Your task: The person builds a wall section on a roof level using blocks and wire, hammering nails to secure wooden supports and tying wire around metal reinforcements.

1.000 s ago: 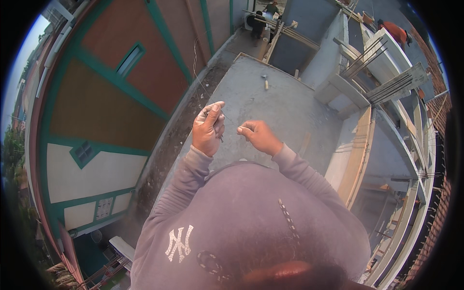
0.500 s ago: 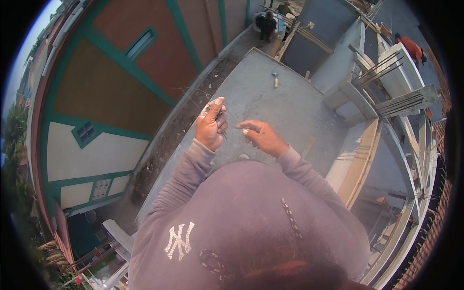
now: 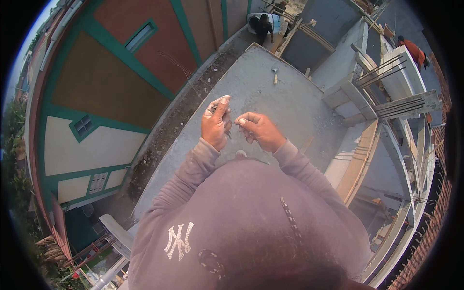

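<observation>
My left hand (image 3: 216, 126) is closed on several thin wires, with loose strands (image 3: 186, 72) rising out to the upper left. My right hand (image 3: 261, 133) sits just right of it, thumb and forefinger pinched around what looks like the same wire; the exact grip is small to make out. Both hands are raised over a grey concrete slab (image 3: 295, 113). A trowel with a pale handle (image 3: 275, 79) lies on the slab beyond them.
A person in dark clothes (image 3: 263, 30) stands beyond the slab, another (image 3: 280, 8) behind; a worker in orange (image 3: 412, 50) bends at upper right. A painted wall (image 3: 96, 77) borders the left, with a rubble strip (image 3: 145, 164). Concrete framing with protruding rebar (image 3: 377, 72) stands right.
Both hands have moved slightly up and right, staying close together. The loose wire strands have swung about. The person in dark clothes has shifted and now has an arm hanging forward.
</observation>
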{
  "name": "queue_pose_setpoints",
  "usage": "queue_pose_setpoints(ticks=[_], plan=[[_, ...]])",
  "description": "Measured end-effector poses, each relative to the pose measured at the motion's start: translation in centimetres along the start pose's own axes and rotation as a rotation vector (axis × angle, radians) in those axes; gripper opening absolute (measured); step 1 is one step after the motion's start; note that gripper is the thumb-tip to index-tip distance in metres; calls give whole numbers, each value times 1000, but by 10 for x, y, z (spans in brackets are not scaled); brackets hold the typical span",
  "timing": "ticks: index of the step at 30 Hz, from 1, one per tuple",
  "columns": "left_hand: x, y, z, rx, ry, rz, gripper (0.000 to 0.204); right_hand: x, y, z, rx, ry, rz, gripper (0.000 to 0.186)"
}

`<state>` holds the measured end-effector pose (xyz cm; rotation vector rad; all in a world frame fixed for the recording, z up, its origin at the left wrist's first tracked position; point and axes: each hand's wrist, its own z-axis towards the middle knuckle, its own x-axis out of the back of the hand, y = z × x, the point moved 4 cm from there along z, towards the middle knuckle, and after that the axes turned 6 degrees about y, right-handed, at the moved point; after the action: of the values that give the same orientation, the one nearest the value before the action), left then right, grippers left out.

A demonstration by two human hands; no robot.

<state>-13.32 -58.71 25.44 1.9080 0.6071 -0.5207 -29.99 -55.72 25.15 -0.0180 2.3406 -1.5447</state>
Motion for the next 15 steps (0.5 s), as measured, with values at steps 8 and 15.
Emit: queue_pose_setpoints(ticks=[8, 15], plan=[[4, -22, 7, 53, 58, -117, 29, 18, 12, 8, 13, 247, 178, 21], [10, -30, 10, 96, 128, -107, 31, 19, 13, 3, -16, 275, 256, 19]])
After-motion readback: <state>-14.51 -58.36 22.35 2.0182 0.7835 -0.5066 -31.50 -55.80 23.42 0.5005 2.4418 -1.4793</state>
